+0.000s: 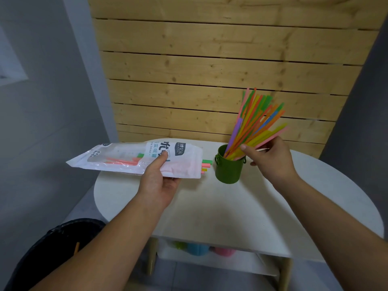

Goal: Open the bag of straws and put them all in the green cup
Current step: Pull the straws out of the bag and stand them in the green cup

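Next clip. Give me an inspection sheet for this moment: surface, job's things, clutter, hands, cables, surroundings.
Surface: round white table, bare except for the cup.
Job's things: green cup upright, holding a fanned bundle of straws; bag held level above the table, a few straws poking out of its open end toward the cup.
Clutter: coloured cups on the shelf under the table.
Hands: left hand grips the bag; right hand pinches the straws in the cup.
Cables: nothing seen.
Surroundings: wooden slat wall behind, grey walls at both sides, dark bin lower left.
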